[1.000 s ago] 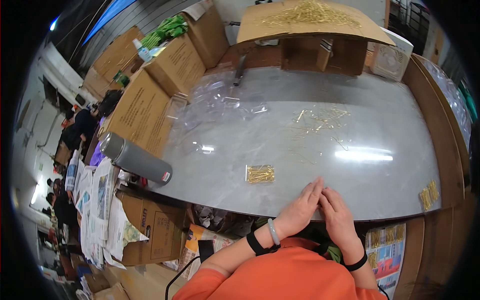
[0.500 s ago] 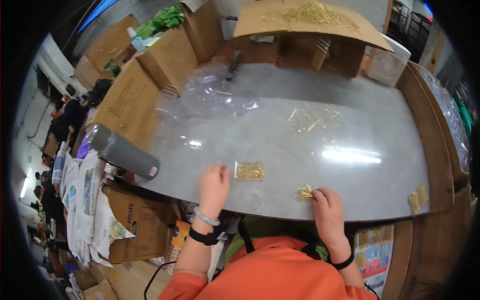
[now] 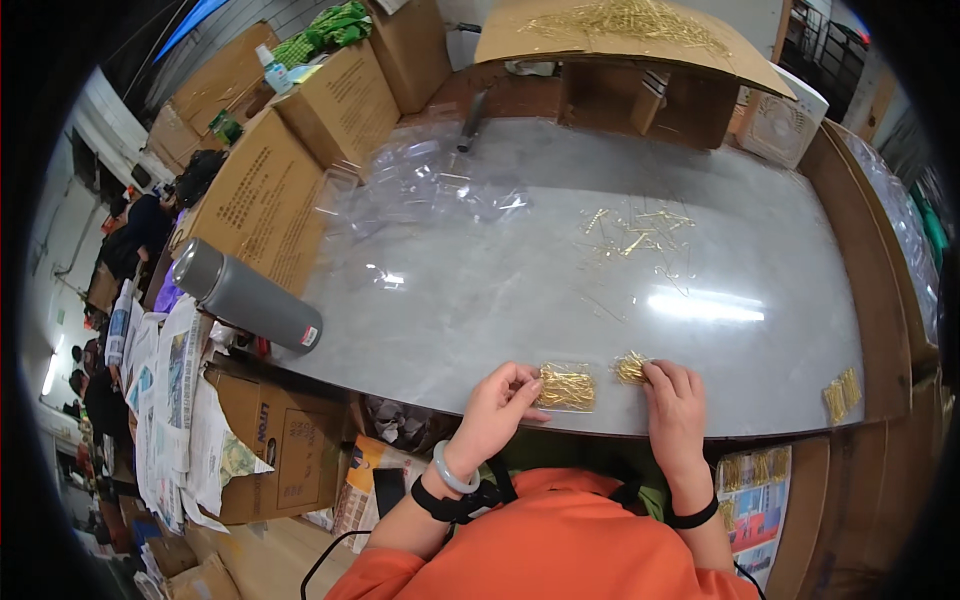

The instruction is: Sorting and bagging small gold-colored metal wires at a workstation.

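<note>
My left hand (image 3: 497, 405) is closed with fingertips and thumb on the left end of a small clear plastic box (image 3: 567, 388) full of thin gold wire pins. The box lies close to the table's near edge. To its right, my right hand (image 3: 677, 405) pinches a bunch of the same gold pins (image 3: 631, 367) at its right end, just above or on the tabletop. The bunch and the box are a short gap apart. Farther off, loose gold pins (image 3: 640, 235) lie scattered on the grey table (image 3: 470, 300).
A grey bottle (image 3: 250, 300) stands at the table's left edge. Clear plastic boxes (image 3: 420, 190) are heaped at the far left by cardboard boxes (image 3: 265, 195). More pins lie on a cardboard shelf (image 3: 500, 38) at the back. Small pin bundles (image 3: 841, 396) rest at the right.
My left hand has taken hold of the clear box and brought it right and nearer the table's front edge. My right hand and its bunch have shifted slightly right and away from me.
</note>
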Tool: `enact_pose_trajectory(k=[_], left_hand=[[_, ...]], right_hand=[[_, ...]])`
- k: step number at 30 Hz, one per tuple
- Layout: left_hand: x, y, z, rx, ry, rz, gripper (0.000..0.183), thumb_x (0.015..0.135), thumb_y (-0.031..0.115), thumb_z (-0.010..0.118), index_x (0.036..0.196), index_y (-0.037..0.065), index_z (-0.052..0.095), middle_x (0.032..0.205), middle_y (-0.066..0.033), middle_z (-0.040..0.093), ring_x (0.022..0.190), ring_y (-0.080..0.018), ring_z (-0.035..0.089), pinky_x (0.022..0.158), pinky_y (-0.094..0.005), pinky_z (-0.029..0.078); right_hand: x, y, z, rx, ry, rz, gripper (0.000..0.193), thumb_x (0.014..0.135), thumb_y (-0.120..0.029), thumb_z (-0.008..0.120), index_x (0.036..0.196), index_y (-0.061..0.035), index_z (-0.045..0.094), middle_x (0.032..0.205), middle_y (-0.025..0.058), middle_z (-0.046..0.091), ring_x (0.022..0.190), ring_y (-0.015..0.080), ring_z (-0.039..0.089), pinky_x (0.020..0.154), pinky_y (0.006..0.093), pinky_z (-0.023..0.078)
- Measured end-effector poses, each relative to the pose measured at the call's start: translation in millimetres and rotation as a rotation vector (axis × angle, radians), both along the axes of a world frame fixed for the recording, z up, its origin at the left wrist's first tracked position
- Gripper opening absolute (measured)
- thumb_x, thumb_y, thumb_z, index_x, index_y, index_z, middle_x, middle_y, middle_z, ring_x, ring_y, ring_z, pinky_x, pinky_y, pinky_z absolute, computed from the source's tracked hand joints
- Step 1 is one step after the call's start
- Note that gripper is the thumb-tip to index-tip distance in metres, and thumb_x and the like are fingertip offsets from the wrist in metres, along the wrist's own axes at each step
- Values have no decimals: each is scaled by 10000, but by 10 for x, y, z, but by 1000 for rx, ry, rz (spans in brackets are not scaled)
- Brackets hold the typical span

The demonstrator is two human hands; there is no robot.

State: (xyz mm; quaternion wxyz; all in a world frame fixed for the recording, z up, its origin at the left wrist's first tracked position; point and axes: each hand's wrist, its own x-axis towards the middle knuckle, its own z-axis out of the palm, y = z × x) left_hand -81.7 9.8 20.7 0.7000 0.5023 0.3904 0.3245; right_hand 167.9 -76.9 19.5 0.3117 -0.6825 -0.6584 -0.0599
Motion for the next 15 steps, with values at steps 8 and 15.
enact_pose_trajectory(k=[8,15], left_hand=[[-15,94,-115,-37,-69,138,198,1051,148,582,1065,-48,561,1071,-121,626,852,-167,685,693,-316,636],[-49,642,376,107,603,-222,205,1001,198,658,1017,-3,618,970,-123,666,704,-219,701,624,-337,589]], right_hand=[[21,82,-12,7,27,-27,330,836,-2,695,1159,-46,642,1151,111,647,1074,338,578,947,437,474],[96,69,-67,1,60,-47,313,862,5,677,1169,-40,636,1180,120,644,1075,347,565,953,448,465]])
